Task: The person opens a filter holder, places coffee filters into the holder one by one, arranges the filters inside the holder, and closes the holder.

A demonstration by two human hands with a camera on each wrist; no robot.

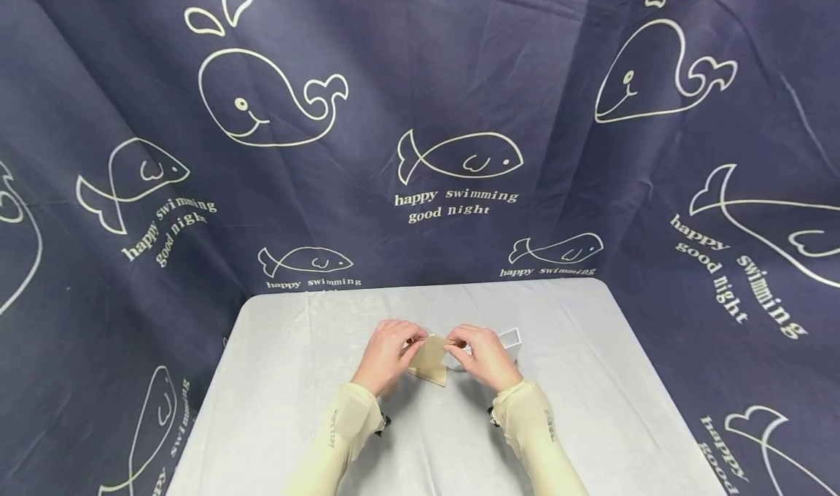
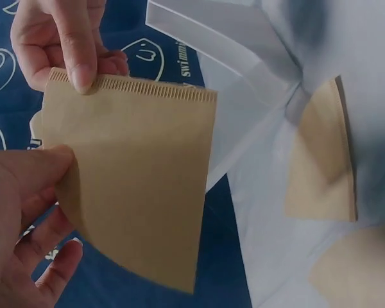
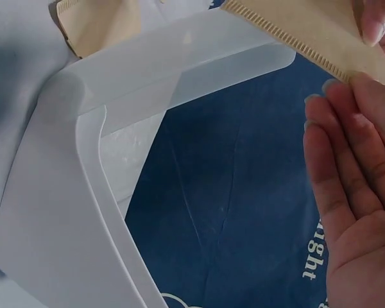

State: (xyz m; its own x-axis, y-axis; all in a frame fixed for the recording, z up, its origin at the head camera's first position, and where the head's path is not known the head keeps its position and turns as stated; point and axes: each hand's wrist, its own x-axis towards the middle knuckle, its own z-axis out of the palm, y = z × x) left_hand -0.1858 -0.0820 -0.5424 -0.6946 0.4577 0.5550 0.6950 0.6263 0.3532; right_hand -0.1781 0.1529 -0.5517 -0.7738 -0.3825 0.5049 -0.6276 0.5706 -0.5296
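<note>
A brown paper coffee filter [image 2: 135, 179] with a crimped edge is held up between both hands over the table. My left hand [image 1: 389, 351] pinches its curved side between thumb and fingers. My right hand [image 1: 484, 356] grips the crimped edge, thumb on the near face in the left wrist view. In the right wrist view that hand's other fingers [image 3: 346, 173] extend away from the paper. Behind the right hand stands a white box [image 1: 514, 339], with a translucent flap [image 3: 192, 61] that the filter overlaps in the right wrist view.
More brown filters lie on the table: one flat [image 2: 324, 160] beside the box and another [image 2: 366, 269] near the left wrist view's corner. A pale grey cloth covers the table [image 1: 282, 408]. Dark blue curtains [image 1: 459, 58] with whale and fish drawings hang behind and at both sides.
</note>
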